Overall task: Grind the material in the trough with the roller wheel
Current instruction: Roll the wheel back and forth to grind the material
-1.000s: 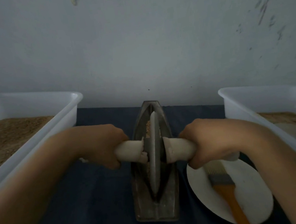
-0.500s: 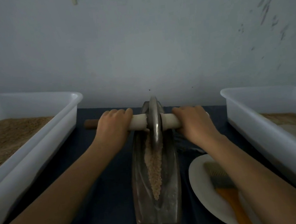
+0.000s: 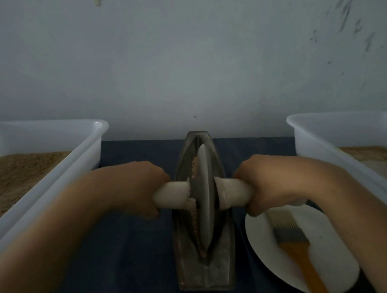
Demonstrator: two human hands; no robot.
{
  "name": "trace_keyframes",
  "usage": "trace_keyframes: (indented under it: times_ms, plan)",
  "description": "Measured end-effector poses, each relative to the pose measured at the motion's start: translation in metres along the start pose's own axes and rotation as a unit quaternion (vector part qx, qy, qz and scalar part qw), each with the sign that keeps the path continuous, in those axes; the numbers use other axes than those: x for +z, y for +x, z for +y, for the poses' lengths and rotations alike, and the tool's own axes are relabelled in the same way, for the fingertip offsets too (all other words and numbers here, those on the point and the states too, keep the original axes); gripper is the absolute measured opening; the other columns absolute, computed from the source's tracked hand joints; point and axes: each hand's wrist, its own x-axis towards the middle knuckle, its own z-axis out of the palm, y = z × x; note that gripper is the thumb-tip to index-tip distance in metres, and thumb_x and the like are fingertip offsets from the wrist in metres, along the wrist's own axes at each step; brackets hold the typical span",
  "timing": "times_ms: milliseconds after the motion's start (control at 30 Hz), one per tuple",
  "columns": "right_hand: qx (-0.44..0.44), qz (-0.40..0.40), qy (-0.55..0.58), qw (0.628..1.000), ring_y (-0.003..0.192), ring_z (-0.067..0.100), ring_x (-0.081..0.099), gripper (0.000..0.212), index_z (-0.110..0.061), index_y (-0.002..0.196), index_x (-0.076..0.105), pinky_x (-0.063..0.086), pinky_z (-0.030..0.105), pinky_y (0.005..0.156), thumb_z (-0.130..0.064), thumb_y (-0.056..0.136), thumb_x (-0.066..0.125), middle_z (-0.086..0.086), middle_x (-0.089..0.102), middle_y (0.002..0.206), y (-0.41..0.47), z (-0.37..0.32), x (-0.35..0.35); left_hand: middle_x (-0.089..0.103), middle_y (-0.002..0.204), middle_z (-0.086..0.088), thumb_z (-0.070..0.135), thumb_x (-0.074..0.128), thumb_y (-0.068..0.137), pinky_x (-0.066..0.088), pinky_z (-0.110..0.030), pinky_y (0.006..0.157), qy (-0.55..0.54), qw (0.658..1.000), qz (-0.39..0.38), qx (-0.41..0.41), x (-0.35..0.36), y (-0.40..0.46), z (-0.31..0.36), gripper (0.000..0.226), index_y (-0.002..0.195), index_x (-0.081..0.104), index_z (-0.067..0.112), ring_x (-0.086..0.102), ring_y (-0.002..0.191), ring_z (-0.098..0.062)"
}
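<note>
A boat-shaped metal trough (image 3: 227,271) lies lengthwise on the dark cloth in front of me. The metal roller wheel (image 3: 205,204) stands upright in its groove, near the middle. A white-wrapped axle (image 3: 171,195) runs through the wheel. My left hand (image 3: 132,188) grips the axle's left side and my right hand (image 3: 270,181) grips its right side. Tan ground material (image 3: 194,167) shows in the groove beyond the wheel and along its left edge.
A white bin (image 3: 48,183) of brown grain stands at the left, and another white bin (image 3: 353,134) at the right. A white plate (image 3: 270,252) with an orange-handled brush (image 3: 293,243) lies right of the trough. A grey wall rises just behind.
The wheel was at the trough's far end half a second ago. Both hands have pulled it back toward me to the middle, covering most of the material in the groove.
</note>
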Motion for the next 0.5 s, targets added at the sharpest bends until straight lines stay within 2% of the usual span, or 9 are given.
trace_keyframes:
  times_ms: [67, 100, 200, 267, 400, 500]
  plan:
    - [-0.016, -0.012, -0.002, 1.0, 0.077, 0.014, 0.06, 0.021, -0.015, 0.094, 0.065, 0.042, 0.021, 0.058, -0.025, 0.076, 0.071, -0.003, 0.059, 0.08, -0.006, -0.002, -0.001, 0.05, 0.078, 0.015, 0.033, 0.068, 0.077, 0.036, -0.009, 0.058, -0.001, 1.0, -0.009, 0.012, -0.001, -0.005, -0.001, 0.031, 0.105, 0.057, 0.03, 0.048, 0.069, 0.001]
    - [-0.019, -0.015, -0.007, 1.0, 0.075, 0.013, 0.059, 0.022, -0.014, 0.094, 0.065, 0.041, 0.02, 0.056, -0.025, 0.076, 0.071, -0.004, 0.059, 0.079, -0.006, -0.002, -0.001, 0.05, 0.077, 0.015, 0.033, 0.068, 0.077, 0.037, -0.01, 0.059, 0.002, 1.0, -0.009, 0.015, -0.001, -0.005, -0.001, 0.03, 0.104, 0.057, 0.03, 0.048, 0.07, 0.001]
    - [-0.004, 0.006, -0.007, 1.0, 0.073, 0.012, 0.056, 0.018, -0.018, 0.091, 0.064, 0.043, 0.025, 0.061, -0.025, 0.076, 0.072, -0.005, 0.058, 0.078, 0.005, 0.002, 0.0, 0.06, 0.095, 0.01, 0.032, 0.069, 0.078, 0.039, -0.019, 0.074, -0.006, 1.0, 0.009, 0.001, 0.002, 0.005, -0.002, 0.035, 0.11, 0.057, 0.028, 0.056, 0.088, -0.007]
    - [0.006, 0.037, -0.011, 0.999, 0.075, 0.016, 0.061, 0.013, -0.02, 0.088, 0.064, 0.042, 0.025, 0.056, -0.024, 0.076, 0.07, -0.001, 0.064, 0.083, 0.019, 0.006, 0.005, 0.062, 0.109, 0.003, 0.03, 0.068, 0.078, 0.039, -0.023, 0.076, -0.012, 0.999, 0.043, -0.023, 0.006, 0.016, -0.003, 0.038, 0.114, 0.056, 0.025, 0.058, 0.098, -0.014]
    - [0.035, 0.214, -0.021, 0.976, 0.078, 0.018, 0.058, 0.01, -0.025, 0.085, 0.051, 0.029, 0.025, 0.05, -0.024, 0.081, 0.06, -0.001, 0.063, 0.09, 0.049, 0.021, 0.023, 0.06, 0.113, -0.004, 0.03, 0.064, 0.081, 0.043, -0.032, 0.08, -0.022, 0.984, 0.158, -0.084, 0.018, 0.041, -0.009, 0.035, 0.114, 0.052, 0.022, 0.058, 0.104, -0.023]
    - [0.053, 0.313, -0.039, 0.947, 0.091, 0.023, 0.056, 0.012, -0.022, 0.093, 0.048, 0.024, 0.029, 0.065, -0.021, 0.085, 0.057, 0.0, 0.061, 0.099, 0.066, 0.029, 0.035, 0.06, 0.111, -0.004, 0.028, 0.059, 0.086, 0.04, -0.032, 0.081, 0.023, 0.961, 0.257, -0.096, 0.025, 0.055, -0.01, 0.028, 0.109, 0.048, 0.017, 0.057, 0.103, -0.023]
